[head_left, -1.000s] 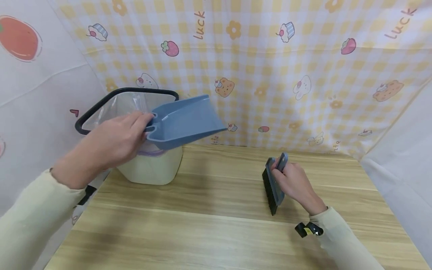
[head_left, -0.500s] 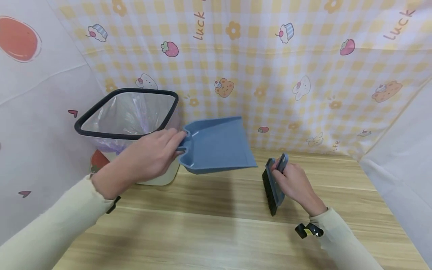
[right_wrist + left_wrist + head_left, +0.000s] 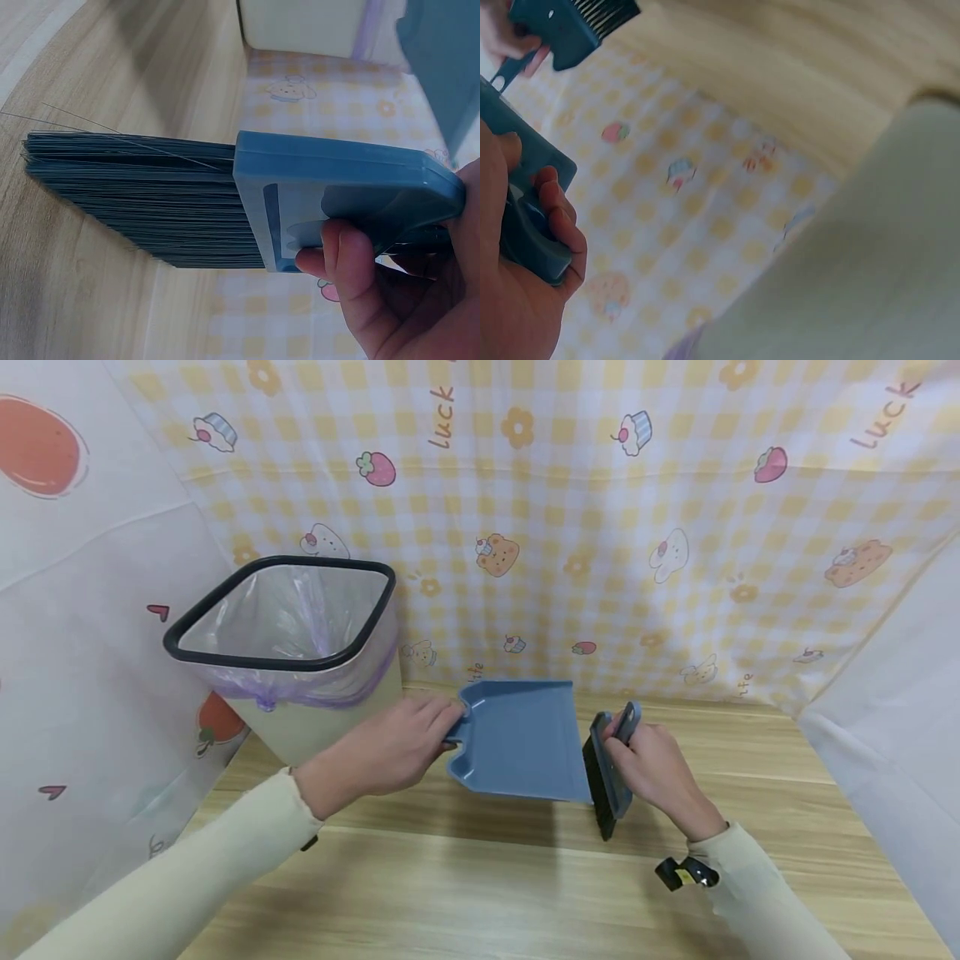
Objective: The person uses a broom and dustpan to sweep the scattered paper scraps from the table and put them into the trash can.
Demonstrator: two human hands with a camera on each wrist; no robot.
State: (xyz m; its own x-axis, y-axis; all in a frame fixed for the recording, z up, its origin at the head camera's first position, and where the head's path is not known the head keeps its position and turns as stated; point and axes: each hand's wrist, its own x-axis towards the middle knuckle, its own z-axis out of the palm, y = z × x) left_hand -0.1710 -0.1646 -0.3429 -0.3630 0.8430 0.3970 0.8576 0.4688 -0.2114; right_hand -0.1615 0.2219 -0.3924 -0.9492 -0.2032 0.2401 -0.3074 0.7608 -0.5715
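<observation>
My left hand [image 3: 390, 742] grips the handle of a blue dustpan [image 3: 525, 739], held over the table with its flat front edge toward the right. That edge reaches close to the bristles of a hand brush [image 3: 617, 768]; whether they touch, I cannot tell. My right hand [image 3: 658, 768] holds the brush by its blue handle, bristles pointing down and left. In the right wrist view the dark bristles [image 3: 142, 199] meet the wooden surface, and a few stray ones stick out. The left wrist view shows fingers [image 3: 559, 214] curled round the dustpan handle [image 3: 536, 244].
A cream trash bin [image 3: 341, 718] with a black rim and a clear, purple-edged liner stands at the back left. Behind the wooden table [image 3: 465, 885] hangs a yellow checked cloth [image 3: 570, 510]. White cloth covers both sides.
My left hand has carried the dustpan from beside the bin's opening to the right and down, near the brush. The right hand and brush have stayed in place.
</observation>
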